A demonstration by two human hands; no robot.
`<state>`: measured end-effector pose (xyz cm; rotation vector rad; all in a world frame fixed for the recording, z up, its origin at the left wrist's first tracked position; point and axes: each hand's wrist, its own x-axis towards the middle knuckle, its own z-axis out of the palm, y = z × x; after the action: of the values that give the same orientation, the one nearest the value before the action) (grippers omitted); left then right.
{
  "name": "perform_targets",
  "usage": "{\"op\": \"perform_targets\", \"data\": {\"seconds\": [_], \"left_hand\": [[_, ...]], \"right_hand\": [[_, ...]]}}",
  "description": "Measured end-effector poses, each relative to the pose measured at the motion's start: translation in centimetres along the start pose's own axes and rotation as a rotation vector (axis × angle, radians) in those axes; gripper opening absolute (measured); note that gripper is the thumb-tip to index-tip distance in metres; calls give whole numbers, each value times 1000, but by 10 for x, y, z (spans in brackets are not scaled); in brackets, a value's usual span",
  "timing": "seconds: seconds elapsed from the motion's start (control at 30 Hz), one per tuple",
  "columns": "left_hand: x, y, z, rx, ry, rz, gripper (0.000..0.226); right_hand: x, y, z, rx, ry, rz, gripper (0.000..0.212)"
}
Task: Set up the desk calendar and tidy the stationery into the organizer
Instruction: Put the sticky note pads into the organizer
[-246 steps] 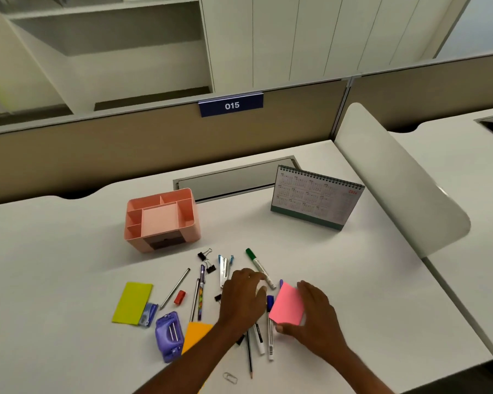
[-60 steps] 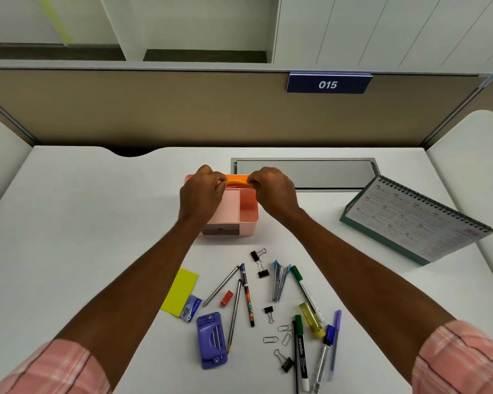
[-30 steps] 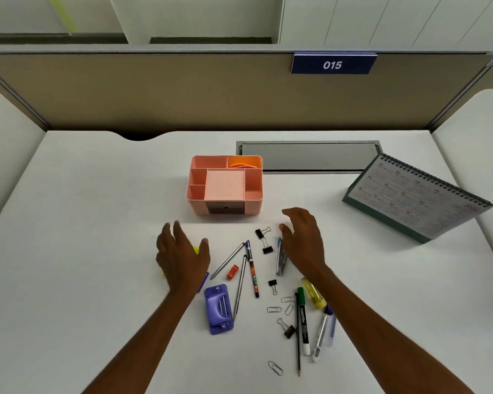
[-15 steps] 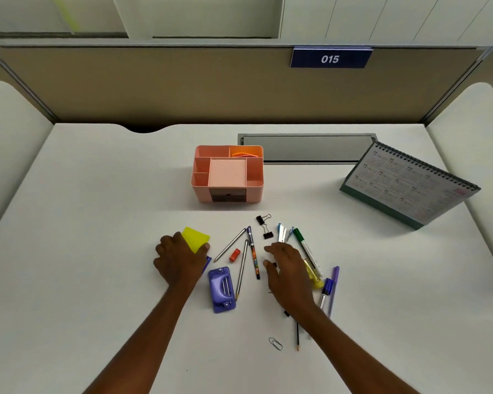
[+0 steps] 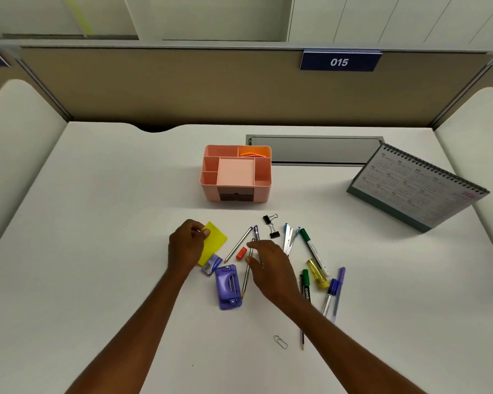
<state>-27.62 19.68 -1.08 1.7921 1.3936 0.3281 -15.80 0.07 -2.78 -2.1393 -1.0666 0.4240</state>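
Organizer (image 5: 209, 193) stands on the desk (image 5: 97, 223) at 12 o'clock from the hands, calendar (image 5: 416, 189) at 2 o'clock. Left hand (image 5: 186, 247) pinches a yellow pad (image 5: 215, 240); right hand (image 5: 272, 267) hovers, fingers loose, over pens (image 5: 256, 232).

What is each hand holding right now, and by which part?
The left hand pinches the yellow sticky notes by their far left corner. The right hand reaches over a pencil; whether it grips it cannot be told.
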Motion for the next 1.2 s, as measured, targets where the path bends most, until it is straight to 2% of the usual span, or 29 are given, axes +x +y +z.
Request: {"op": "perform_targets", "data": {"seconds": [0.17, 0.23, 0.33, 0.4, 0.5, 0.7, 0.93, 1.2], "left_hand": [[-19, 35, -12, -31, -92, 203, 4], [-24, 50, -15, -39, -115, 263, 6], [-25, 71, -17, -48, -98, 324, 9], [-22, 82, -18, -2, -53, 383, 13], [-13, 99, -19, 55, 34, 499, 25], [15, 139, -17, 48, 239, 768, 18], [65, 181, -5, -16, 297, 838, 23], [106, 197, 12, -43, 311, 779, 23]], "right_hand": [[28, -13, -20, 251, -54, 105, 52], [43, -18, -28, 295, -36, 84, 50], [68, -23, -44, 229, 68, -16, 27], [83, -27, -58, 170, 121, -95, 19], [104, -32, -80, 98, 154, -215, 19], [147, -41, -115, -93, 275, -360, 20], [204, -42, -133, -148, 402, -406, 21], [246, -33, -127, -168, 400, -353, 21]]}}
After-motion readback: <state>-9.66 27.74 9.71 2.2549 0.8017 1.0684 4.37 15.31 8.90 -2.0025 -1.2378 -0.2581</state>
